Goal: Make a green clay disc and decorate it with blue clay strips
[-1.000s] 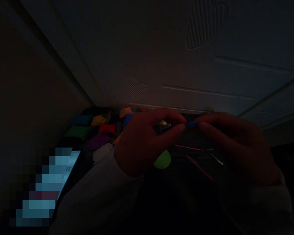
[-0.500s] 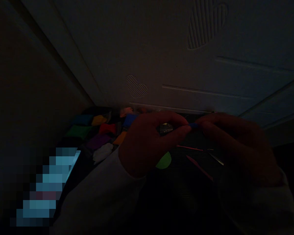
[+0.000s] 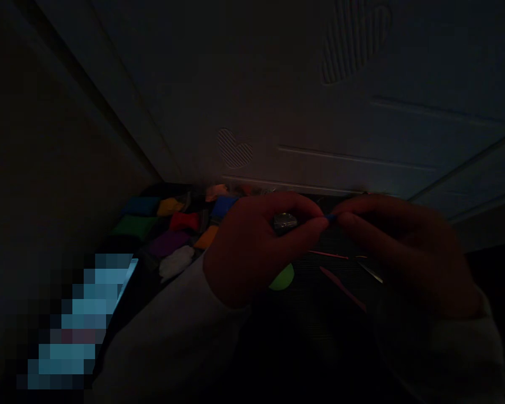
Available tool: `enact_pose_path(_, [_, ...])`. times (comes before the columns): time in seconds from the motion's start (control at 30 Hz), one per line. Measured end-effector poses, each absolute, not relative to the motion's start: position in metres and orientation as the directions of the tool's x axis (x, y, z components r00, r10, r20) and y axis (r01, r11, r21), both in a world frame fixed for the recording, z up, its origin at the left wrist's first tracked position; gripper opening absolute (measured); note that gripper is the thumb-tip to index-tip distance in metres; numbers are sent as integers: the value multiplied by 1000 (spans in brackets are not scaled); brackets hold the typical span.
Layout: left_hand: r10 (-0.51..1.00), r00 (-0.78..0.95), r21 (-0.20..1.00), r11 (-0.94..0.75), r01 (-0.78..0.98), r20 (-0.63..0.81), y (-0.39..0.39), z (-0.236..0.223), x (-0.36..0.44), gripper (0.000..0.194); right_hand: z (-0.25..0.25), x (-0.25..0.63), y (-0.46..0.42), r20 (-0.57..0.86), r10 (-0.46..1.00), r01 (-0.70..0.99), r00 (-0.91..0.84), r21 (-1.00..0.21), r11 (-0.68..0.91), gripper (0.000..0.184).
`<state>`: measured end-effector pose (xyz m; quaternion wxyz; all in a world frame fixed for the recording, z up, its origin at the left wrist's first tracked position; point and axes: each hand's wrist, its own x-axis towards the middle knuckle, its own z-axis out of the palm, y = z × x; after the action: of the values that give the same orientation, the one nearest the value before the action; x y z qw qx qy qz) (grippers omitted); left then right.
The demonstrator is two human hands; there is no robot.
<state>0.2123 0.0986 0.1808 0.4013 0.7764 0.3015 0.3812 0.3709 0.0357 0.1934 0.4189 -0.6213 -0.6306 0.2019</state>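
Between my two hands is a small blue piece of what looks like modelling clay [image 3: 330, 217]. My left hand [image 3: 263, 241] pinches its left end between thumb and forefinger. From the other side, my right hand [image 3: 404, 247] pinches it with thumb and forefinger, and the fingertips of both hands nearly meet. Below them on the dark ridged surface lie a thin pink stick [image 3: 330, 255], a pink knife-shaped tool [image 3: 341, 287] and a pointed metal tool [image 3: 370, 271]. A light green round piece [image 3: 283, 277] shows partly from behind my left wrist.
Several coloured packs, among them green [image 3: 134, 225], red [image 3: 184, 220], purple [image 3: 170, 242] and white [image 3: 177, 262], lie at the left. A lit phone screen [image 3: 79, 320] is at the lower left. Behind stands a pale panel [image 3: 185, 101] with heart reliefs. The scene is very dark.
My right hand has shifted slightly left, closer to my left fingertips, so less of the blue piece shows between them. My left hand stays nearly still.
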Motion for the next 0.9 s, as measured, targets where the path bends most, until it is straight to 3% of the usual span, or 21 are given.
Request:
enact_pose_path(0.37, [781,536,862,-476,178,320,96,182,211,11,192,369,37,310,943,627,119,-760,171,8])
enact_pose_path(0.63, [795,511,874,-460,155,328,98,182,213,6,192,369,35,282,942,523,185,-839,148,8])
enact_pose_path(0.9, [783,533,866,-470,173,319,96,184,212,8,192,368,37,308,944,592,119,-785,181,5])
